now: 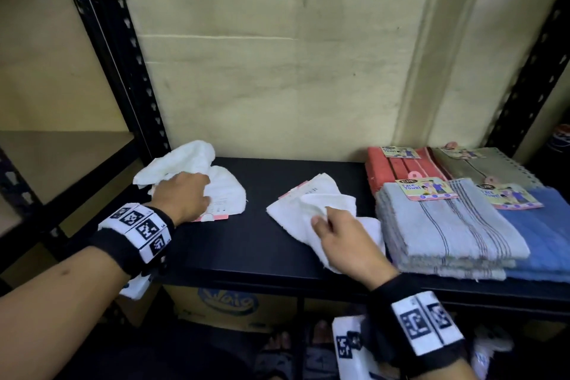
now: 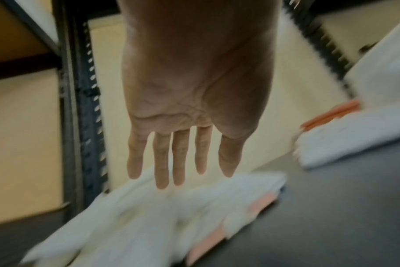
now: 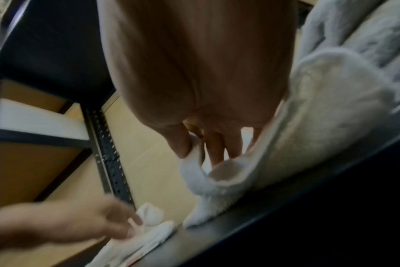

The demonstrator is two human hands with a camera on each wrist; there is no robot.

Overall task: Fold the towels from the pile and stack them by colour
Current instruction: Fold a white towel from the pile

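A crumpled heap of white towels with pink labels lies at the shelf's back left. My left hand is over it with fingers straight; in the left wrist view the white towels lie just under the fingertips, and I cannot tell whether they touch. Another white towel lies loose in the middle of the shelf. My right hand pinches a raised fold of it between thumb and fingers; the white towel drapes past the palm.
Folded stacks stand at the right of the black shelf: grey striped, blue, red, olive. Black slotted posts flank the bay. A cardboard box sits below.
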